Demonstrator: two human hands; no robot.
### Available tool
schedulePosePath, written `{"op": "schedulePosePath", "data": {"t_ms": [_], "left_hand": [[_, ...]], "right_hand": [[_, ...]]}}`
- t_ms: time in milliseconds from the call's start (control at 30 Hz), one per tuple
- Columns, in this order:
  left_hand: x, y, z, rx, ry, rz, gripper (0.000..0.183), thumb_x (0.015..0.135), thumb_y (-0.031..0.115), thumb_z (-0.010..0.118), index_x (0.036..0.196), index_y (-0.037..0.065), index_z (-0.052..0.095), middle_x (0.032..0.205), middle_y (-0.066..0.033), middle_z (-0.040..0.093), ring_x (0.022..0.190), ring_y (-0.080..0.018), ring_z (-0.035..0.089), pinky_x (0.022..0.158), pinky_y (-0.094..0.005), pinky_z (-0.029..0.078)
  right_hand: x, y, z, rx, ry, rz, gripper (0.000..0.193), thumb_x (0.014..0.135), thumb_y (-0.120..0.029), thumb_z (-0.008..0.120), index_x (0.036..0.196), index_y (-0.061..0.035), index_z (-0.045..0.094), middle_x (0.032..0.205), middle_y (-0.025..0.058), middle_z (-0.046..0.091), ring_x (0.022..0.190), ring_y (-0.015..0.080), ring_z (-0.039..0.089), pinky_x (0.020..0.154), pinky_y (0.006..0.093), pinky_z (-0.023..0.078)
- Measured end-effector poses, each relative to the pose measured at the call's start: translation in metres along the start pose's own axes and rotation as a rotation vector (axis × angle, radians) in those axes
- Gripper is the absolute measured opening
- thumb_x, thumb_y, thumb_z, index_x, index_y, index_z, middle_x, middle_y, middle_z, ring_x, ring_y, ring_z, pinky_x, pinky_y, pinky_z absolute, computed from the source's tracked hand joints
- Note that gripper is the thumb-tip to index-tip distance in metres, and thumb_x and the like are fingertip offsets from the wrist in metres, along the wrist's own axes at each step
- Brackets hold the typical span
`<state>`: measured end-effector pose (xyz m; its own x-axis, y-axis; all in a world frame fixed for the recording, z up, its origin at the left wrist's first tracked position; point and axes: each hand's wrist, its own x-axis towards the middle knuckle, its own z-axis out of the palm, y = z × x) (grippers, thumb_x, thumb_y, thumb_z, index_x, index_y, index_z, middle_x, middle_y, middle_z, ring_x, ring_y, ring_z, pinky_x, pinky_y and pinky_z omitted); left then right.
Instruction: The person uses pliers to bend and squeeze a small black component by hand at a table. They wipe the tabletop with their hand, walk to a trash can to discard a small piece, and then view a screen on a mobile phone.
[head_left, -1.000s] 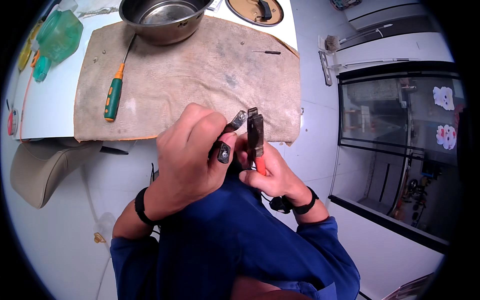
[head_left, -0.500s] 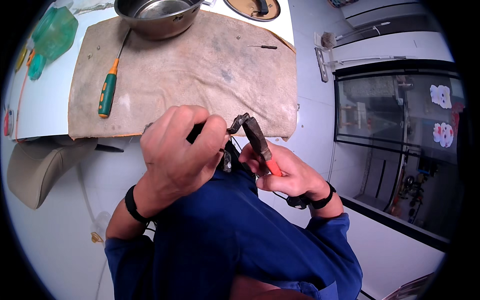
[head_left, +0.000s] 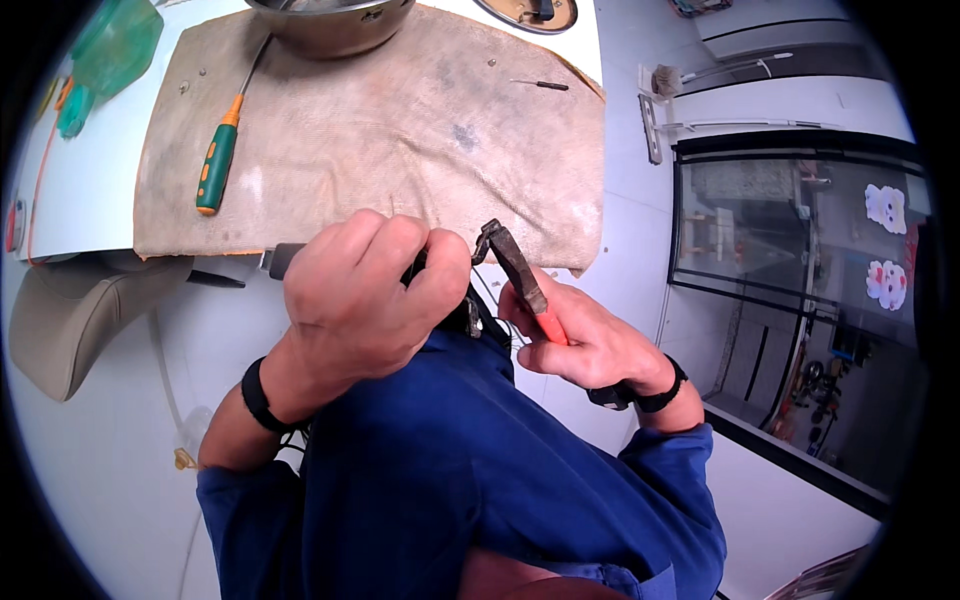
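Observation:
My left hand (head_left: 360, 290) is closed round a dark, handle-like piece (head_left: 287, 261), whose blunt end sticks out to the left of my fist. At the fist's right side a bent, blackened metal part shows; my fingers hide the middle. My right hand (head_left: 590, 335) grips pliers (head_left: 516, 264) by their red handles. The dark jaws point up and left and meet the bent metal part. Both hands are in front of the table's near edge, above my lap in blue clothing.
A brown cloth (head_left: 330, 130) covers the white table. On it lie a green-orange screwdriver (head_left: 217, 165) and a small thin dark-handled tool (head_left: 552, 86). A steel pot (head_left: 340, 30) and a round lid (head_left: 530, 12) are at the back. A beige seat (head_left: 90, 320) stands at left.
The view has shifted slightly. My left hand has turned a little, so more of the dark piece's left end shows. The pliers stay at the bent metal part.

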<state>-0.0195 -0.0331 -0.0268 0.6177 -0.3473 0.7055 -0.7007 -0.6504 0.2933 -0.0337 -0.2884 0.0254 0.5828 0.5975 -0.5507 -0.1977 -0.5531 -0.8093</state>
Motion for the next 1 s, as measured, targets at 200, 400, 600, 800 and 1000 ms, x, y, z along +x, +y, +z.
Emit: {"op": "schedulePosePath", "data": {"t_ms": [200,400,600,800,1000], "left_hand": [[0.0,0.004,-0.009,-0.08,-0.077,-0.071,0.028,0.067,0.011,0.078,0.092,0.005,0.068,0.078,-0.0063,0.058,0.064,-0.0235,0.056,0.053,-0.035,0.041],[-0.001,0.006,-0.004,-0.076,-0.012,-0.024,0.03,0.07,0.014,0.077,0.098,0.004,0.069,0.078,-0.0053,0.057,0.064,-0.0218,0.056,0.052,-0.0334,0.04],[-0.005,0.003,-0.001,-0.08,0.029,0.054,0.026,0.074,0.019,0.077,0.093,0.005,0.067,0.078,-0.0054,0.057,0.061,-0.021,0.055,0.052,-0.0318,0.04],[-0.004,0.006,0.001,-0.127,0.076,0.034,0.027,0.073,0.021,0.078,0.089,0.005,0.064,0.077,-0.0052,0.056,0.06,-0.0213,0.055,0.051,-0.0316,0.04],[-0.009,0.005,0.003,-0.134,0.039,0.035,0.026,0.072,0.021,0.078,0.085,0.006,0.061,0.074,-0.0049,0.055,0.059,-0.0212,0.055,0.05,-0.031,0.04]], "right_hand": [[0.002,-0.004,-0.004,-0.05,-0.013,-0.019,0.041,0.08,-0.014,0.068,0.114,-0.0012,0.049,0.09,0.0157,0.058,0.084,0.0333,0.061,0.077,0.0424,0.048],[0.005,0.01,0.006,-0.176,0.168,-0.053,0.041,0.074,-0.009,0.067,0.111,-0.0008,0.049,0.086,0.0101,0.055,0.077,0.0237,0.056,0.073,0.0375,0.047],[0.009,0.02,0.001,-0.273,0.109,-0.153,0.041,0.075,-0.004,0.063,0.112,0.0002,0.045,0.086,0.016,0.055,0.078,0.035,0.058,0.073,0.0429,0.048],[0.013,0.021,0.004,-0.309,0.133,-0.229,0.042,0.074,-0.001,0.06,0.113,0.0003,0.042,0.084,0.0185,0.054,0.077,0.0406,0.058,0.072,0.0455,0.048],[0.015,0.028,0.004,-0.42,0.182,-0.236,0.044,0.072,0.0,0.061,0.112,0.0003,0.042,0.084,0.0179,0.055,0.077,0.0412,0.059,0.07,0.046,0.048]]}}
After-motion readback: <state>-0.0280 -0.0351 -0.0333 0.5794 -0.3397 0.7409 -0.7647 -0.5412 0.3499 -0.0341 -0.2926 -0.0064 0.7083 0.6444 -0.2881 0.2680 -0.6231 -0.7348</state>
